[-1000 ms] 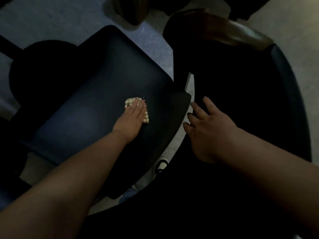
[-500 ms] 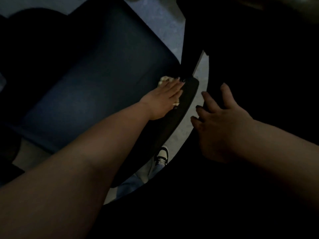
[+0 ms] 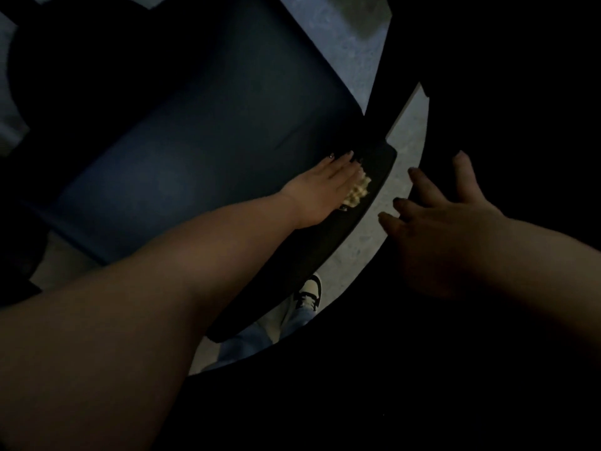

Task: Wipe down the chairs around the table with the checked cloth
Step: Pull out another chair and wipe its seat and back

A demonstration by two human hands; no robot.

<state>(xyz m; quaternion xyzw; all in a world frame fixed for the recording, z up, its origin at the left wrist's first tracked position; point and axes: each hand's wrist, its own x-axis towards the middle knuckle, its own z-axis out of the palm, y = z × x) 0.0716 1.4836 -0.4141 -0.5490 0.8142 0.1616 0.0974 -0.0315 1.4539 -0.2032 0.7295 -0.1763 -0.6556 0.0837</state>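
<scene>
- The checked cloth [image 3: 357, 192] lies at centre right of the frame, bunched small and pale under the left hand [image 3: 325, 193]; only its right edge shows past the palm; it sits where the blue chair seat [image 3: 195, 141] meets the black curved armrest [image 3: 367, 203].
- The left hand lies flat, fingers straight and close together, pressing the cloth down rather than gripping it; the right hand [image 3: 445, 229], at right of the frame, is spread wide with fingers apart and holds nothing; it seems to rest on the dark rim of the neighbouring chair [image 3: 487, 353], though the gloom makes contact hard to confirm.
- To do this stroke well, I judge the palm should keep even pressure and carry the cloth along the seam between seat and armrest, where dirt would gather; the cloth is folded so small that overlapping passes are needed; the free hand could steady the chair so it does not swivel.
- Below, at lower centre, a shoe [image 3: 309, 292] and a denim trouser leg [image 3: 247, 340] show on the pale floor [image 3: 403, 148].
- Against the frame a second ago, the cloth has travelled from mid-seat toward the right edge and now reaches the armrest; the right hand has stayed open beside it.
</scene>
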